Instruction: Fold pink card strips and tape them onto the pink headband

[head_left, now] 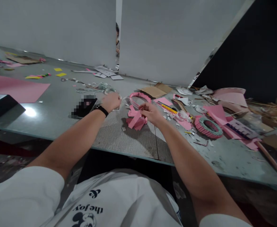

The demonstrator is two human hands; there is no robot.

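Note:
My left hand (111, 102) hovers in a loose fist above the table, a black watch strap (101, 110) on its wrist. A thin, transparent loop (117, 107) shows just beyond its fingers. My right hand (150, 113) has its fingertips close together above a heap of folded pink paper pieces (136, 121). A pink woven paper ring (139, 98) lies just beyond those fingertips. Whatever my fingers pinch is too small to make out. A phone (84, 107), partly blurred out, lies to the left of my left hand.
A folded pink-and-green paper ring (209, 127), pink card, cardboard and scraps cover the table's right side. A large pink sheet (15, 88) lies at the left. A person (117, 41) stands behind the gap between white partitions.

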